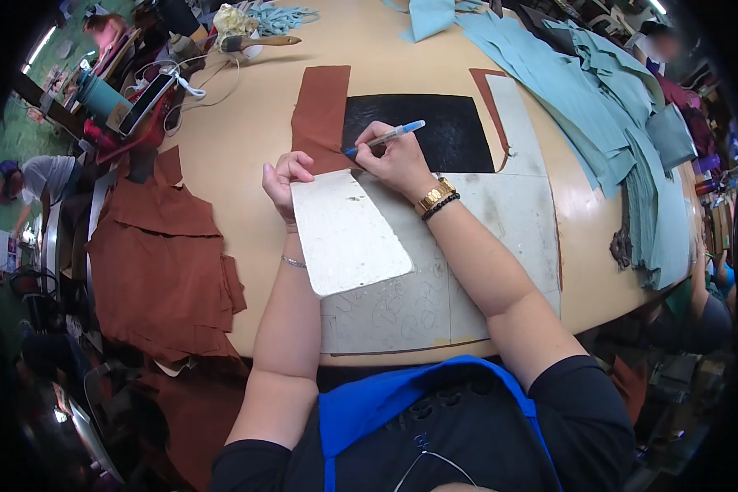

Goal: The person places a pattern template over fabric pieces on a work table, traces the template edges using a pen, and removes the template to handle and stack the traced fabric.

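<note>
Holding the pen (pixel 394 134) in my right hand (pixel 394 160), I judge the step in hand to be marking at the brown strip (pixel 321 111), which lies along the left side of the black sheet (pixel 435 123). My right thumb and fingers pinch the barrel close to its writing end. The pen is at the near left corner of the black sheet; its tip points left and slightly towards me, its long axis running slantwise, with the blue rear end raised over the sheet. Whether the tip touches the strip I cannot tell. My left hand (pixel 285 179) is left of the black sheet and a little nearer me, fingers loosely curled, thumb standing apart from them. The fingertips are at the upper left corner of the card (pixel 344 234); whether they grip it I cannot tell. The card is on the near side of the black sheet, towards its left, overlapping my left forearm (pixel 283 320) and the board (pixel 500 246). Its narrow end points to the sheet, its broad, round-cornered end to me, and its long axis runs away from me, the near end leaning right. In my judgement, the next move calls for a light, controlled stroke, with the strip kept flat and the card clear of the tip.
</note>
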{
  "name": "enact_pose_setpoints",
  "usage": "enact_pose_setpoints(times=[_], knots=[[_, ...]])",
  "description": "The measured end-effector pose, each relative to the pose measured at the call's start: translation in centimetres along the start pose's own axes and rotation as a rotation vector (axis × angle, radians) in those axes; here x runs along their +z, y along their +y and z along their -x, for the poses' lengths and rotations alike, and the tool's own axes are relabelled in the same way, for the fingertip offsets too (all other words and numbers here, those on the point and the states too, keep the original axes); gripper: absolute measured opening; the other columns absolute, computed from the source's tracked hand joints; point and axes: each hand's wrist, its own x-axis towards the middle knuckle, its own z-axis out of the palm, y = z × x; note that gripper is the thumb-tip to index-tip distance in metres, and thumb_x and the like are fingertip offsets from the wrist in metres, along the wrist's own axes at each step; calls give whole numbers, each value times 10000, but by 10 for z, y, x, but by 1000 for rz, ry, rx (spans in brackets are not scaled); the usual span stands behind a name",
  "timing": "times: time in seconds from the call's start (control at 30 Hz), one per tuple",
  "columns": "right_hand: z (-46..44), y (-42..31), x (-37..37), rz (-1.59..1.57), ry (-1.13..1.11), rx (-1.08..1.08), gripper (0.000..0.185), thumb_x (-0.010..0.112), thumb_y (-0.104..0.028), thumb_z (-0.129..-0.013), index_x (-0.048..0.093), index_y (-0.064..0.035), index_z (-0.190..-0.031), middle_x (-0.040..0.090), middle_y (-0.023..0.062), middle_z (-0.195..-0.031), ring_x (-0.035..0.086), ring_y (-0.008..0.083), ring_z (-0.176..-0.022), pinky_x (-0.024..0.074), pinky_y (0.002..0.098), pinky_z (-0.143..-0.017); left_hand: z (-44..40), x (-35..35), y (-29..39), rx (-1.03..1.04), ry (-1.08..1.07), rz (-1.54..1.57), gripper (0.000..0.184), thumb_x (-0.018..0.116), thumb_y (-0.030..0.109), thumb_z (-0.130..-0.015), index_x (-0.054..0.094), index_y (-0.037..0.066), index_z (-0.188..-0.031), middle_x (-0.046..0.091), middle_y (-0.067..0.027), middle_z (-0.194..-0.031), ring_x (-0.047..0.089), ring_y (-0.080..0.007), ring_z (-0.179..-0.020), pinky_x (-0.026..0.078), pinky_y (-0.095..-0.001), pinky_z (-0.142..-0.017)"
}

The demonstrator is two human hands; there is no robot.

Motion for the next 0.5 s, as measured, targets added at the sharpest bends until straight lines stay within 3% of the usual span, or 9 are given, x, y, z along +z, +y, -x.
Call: enact_pose_setpoints(times=[0.1,0.2,0.27,0.3,0.33,0.4,0.43,0.5], knots=[[0,4,-11,-249,89,87,111,651,-130,-862,647,-19,-857,690,44,-778,634,100,-668,509,257,-607,-3,-8,-15,94,-16,5,642,255,506,-972,466,58,-564,577,-99,-900,470,-196,-938,311,-332,-956],[23,-13,-55,-350,176,103,175,575,-157,-973,648,-9,-1031,712,61,-872,670,107,-833,537,259,-760,-2,-2,-6,-7,17,-14,654,253,523,-979,501,60,-590,585,-90,-869,482,-181,-863,339,-316,-901],[56,-25,-97,-202,248,150,209,536,-166,-1007,638,-1,-1084,716,67,-891,675,126,-903,535,281,-814,-8,-1,12,-249,34,-11,676,247,552,-983,534,57,-622,589,-81,-844,487,-167,-795,373,-303,-837],[77,-25,-120,-78,267,188,213,533,-171,-1009,636,-1,-1088,718,87,-903,684,158,-900,537,295,-812,-15,-10,-5,-123,-26,-31,742,213,630,-993,562,62,-666,593,-70,-823,462,-144,-706,394,-281,-726],[101,-23,-142,47,289,228,217,530,-175,-1011,633,-2,-1091,719,106,-915,693,190,-897,539,308,-809,-22,-27,-16,-137,-145,0,809,204,677,-989,638,17,-815,621,-81,-884,510,-156,-752,434,-287,-741],[155,-26,-181,354,352,208,203,550,-171,-996,635,-13,-1092,703,137,-877,689,245,-833,533,325,-793,-8,7,12,-129,31,-302,800,225,670,-992,632,-18,-1018,651,-131,-1009,581,-226,-901,446,-339,-851],[180,-32,-197,441,338,276,199,564,-163,-989,630,-5,-1091,694,122,-900,675,227,-856,523,320,-802,-1,22,24,-133,68,-440,800,240,664,-993,622,-31,-1102,657,-154,-1066,601,-257,-969,445,-361,-898],[223,-43,-215,597,307,418,196,592,-145,-974,621,12,-1088,677,94,-945,646,191,-902,504,312,-821,1,19,35,-141,-54,-670,757,291,637,-995,575,-35,-1199,632,-186,-1162,578,-302,-1079,418,-388,-958]])
